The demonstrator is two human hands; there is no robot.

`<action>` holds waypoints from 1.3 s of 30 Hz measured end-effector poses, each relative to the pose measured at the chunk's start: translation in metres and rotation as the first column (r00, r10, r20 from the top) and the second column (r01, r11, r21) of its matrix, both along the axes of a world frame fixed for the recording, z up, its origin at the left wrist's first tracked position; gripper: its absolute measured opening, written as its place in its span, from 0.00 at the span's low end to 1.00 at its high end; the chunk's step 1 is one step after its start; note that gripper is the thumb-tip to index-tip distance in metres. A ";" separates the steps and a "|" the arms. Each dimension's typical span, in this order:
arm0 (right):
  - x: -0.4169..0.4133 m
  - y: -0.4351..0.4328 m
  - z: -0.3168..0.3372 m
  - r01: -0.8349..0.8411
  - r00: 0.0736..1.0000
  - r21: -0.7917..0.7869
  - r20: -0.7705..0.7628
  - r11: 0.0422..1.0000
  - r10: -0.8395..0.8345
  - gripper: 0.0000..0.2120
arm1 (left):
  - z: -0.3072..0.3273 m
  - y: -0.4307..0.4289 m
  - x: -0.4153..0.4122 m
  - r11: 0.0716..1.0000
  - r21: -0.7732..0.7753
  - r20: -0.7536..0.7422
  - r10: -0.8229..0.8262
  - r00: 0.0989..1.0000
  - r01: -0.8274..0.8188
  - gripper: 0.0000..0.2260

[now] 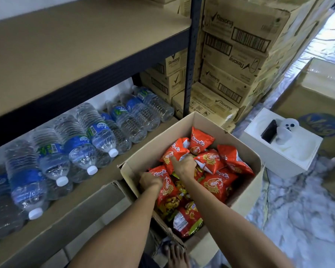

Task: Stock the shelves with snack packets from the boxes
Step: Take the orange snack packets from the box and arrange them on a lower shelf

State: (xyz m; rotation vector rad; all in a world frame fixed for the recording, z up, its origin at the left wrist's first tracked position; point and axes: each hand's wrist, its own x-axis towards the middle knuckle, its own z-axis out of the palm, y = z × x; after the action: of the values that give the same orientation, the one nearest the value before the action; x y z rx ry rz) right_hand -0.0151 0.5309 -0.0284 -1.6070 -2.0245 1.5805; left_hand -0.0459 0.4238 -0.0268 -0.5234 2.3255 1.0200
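Forearms [128,219] angled down into box [153,147] | left hand [150,180] grips red packet [167,188] | right hand [184,165] fingers curled on upper packet [168,153]

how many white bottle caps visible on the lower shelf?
4, on bottles lying on the lower shelf, front to back: nearest cap, second cap, third cap, farthest cap. The farther bottles show no caps; more may be hidden.

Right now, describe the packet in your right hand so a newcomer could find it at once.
Find the open brown cardboard box standing beside the low shelf of clear plastic water bottles. In its middle, the right hand grips one red foil snack packet. It alone has a thumb across its printed front; the other red packet, gripped by the left hand, sits against the box's near-left wall.
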 end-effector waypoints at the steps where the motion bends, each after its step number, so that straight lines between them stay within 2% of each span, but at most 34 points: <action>1: -0.005 -0.001 -0.004 0.022 1.000 -0.007 0.006 1.000 -0.022 0.34 | 0.000 -0.001 0.000 1.000 0.000 -0.005 0.005 1.000 -0.005 0.32; 4: -0.015 -0.002 -0.005 0.079 0.997 -0.041 0.020 0.996 -0.078 0.40 | 0.002 -0.003 -0.003 0.999 0.000 -0.010 0.034 0.999 -0.034 0.35; 7: -0.022 0.000 -0.010 0.103 0.994 -0.060 0.053 0.993 -0.100 0.40 | 0.001 -0.002 -0.004 0.997 0.033 -0.019 0.074 0.997 -0.073 0.35; 10: -0.020 -0.002 -0.016 0.115 0.993 -0.059 0.032 0.992 -0.113 0.32 | -0.001 -0.002 -0.004 0.994 0.072 -0.028 0.087 0.996 -0.084 0.35; 15: 0.002 -0.003 -0.001 0.111 0.983 -0.019 -0.146 0.994 -0.112 0.16 | 0.008 -0.002 0.002 0.992 0.108 -0.064 0.067 0.996 -0.060 0.34; 19: 0.026 -0.005 0.021 0.095 0.969 -0.003 -0.228 0.995 -0.094 0.17 | 0.027 -0.001 0.016 0.992 0.127 -0.115 0.025 0.993 -0.010 0.35; 23: 0.041 -0.005 0.042 0.085 0.954 0.016 -0.291 0.996 -0.077 0.10 | 0.058 -0.002 0.022 0.983 0.184 -0.176 0.036 0.984 -0.003 0.38; 26: 0.048 -0.004 0.061 0.057 0.937 0.005 -0.345 0.998 -0.052 0.12 | 0.083 -0.004 0.017 0.976 0.210 -0.259 -0.008 0.966 0.064 0.40; 29: 0.054 -0.005 0.089 0.064 0.907 0.011 -0.417 0.998 -0.054 0.14 | 0.113 -0.009 0.018 0.966 0.209 -0.338 -0.072 0.938 0.150 0.34; 33: 0.063 -0.006 0.129 0.056 0.867 0.036 -0.497 0.998 -0.031 0.19 | 0.143 -0.025 0.022 0.960 0.156 -0.486 -0.128 0.864 0.231 0.35; 39: 0.075 -0.012 0.182 -0.025 0.793 0.022 -0.609 0.999 0.033 0.16 | 0.204 -0.054 0.028 0.894 0.295 -0.609 -0.096 0.788 0.337 0.36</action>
State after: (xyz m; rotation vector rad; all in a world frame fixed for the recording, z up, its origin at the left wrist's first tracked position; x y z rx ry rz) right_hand 0.0596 0.5186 0.1540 -0.8745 -1.6907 1.7852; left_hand -0.0178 0.3694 0.1767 0.2721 2.4904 1.6494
